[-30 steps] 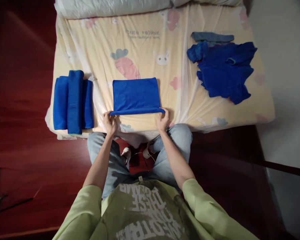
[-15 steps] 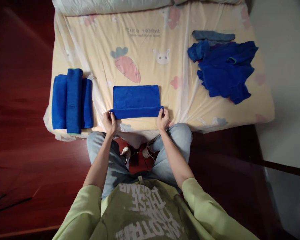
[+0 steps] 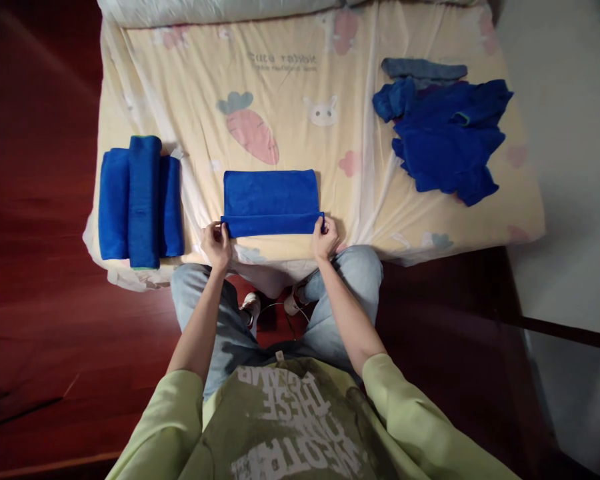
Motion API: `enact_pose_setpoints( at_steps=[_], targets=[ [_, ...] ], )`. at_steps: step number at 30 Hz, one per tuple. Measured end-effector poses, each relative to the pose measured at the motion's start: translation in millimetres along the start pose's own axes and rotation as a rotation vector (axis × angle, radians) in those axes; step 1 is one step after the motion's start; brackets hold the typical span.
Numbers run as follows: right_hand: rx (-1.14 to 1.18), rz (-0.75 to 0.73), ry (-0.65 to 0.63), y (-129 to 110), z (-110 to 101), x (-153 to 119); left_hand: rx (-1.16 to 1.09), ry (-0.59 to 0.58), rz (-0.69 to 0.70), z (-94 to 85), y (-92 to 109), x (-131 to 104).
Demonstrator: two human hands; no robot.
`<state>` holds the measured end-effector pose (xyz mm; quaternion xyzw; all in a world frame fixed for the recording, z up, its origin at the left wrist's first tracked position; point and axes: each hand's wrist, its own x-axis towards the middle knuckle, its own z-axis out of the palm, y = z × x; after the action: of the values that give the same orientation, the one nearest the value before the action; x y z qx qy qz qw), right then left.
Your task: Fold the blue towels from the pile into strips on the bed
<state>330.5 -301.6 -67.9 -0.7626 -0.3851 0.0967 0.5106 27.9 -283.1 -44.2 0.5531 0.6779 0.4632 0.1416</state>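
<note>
A blue towel (image 3: 271, 192) lies flat on the bed in front of me, its near edge turned over into a narrow strip. At that strip's left end, my left hand (image 3: 217, 245) pinches the cloth between thumb and fingers. My right hand (image 3: 325, 238) grips the opposite end in the same way. To the left, folded blue towels (image 3: 115, 203) lie side by side, with a longer folded towel (image 3: 145, 200) across their top. Crumpled blue cloths (image 3: 450, 143) form a loose heap at the right.
The bed (image 3: 175, 87) has a yellow sheet with carrot and rabbit prints. A greyish rolled cloth (image 3: 424, 69) lies behind the heap. Pale bedding (image 3: 220, 10) runs along the far edge. A wall (image 3: 570, 167) stands to the right, and dark red floor (image 3: 40, 267) surrounds the bed.
Both hands keep hold of the towel's folded strip, nearly in place. The whole view has shifted slightly; the piles on either side look the same.
</note>
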Motion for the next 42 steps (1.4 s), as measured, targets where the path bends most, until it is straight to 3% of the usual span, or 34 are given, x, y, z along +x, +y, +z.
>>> enact_pose_setpoints(
  at_steps=[9, 27, 30, 35, 42],
  targets=[
    [0.005, 0.079, -0.033, -7, -2, 1, 0.024, -0.006, 0.001, -0.2, 2, 0],
    [-0.065, 0.037, -0.022, -18, -7, 0, 0.039, -0.040, 0.018, 0.2, -1, -1],
    [-0.068, -0.018, 0.005, -17, -6, 0, 0.036, -0.051, 0.023, -0.4, 0, -1],
    [-0.033, -0.240, 0.030, -15, -8, -1, 0.030, -0.057, 0.043, -2.6, 3, -1],
    [-0.043, -0.348, -0.154, -11, -12, 1, 0.029, -0.175, 0.194, -6.7, 6, 0]
  ],
)
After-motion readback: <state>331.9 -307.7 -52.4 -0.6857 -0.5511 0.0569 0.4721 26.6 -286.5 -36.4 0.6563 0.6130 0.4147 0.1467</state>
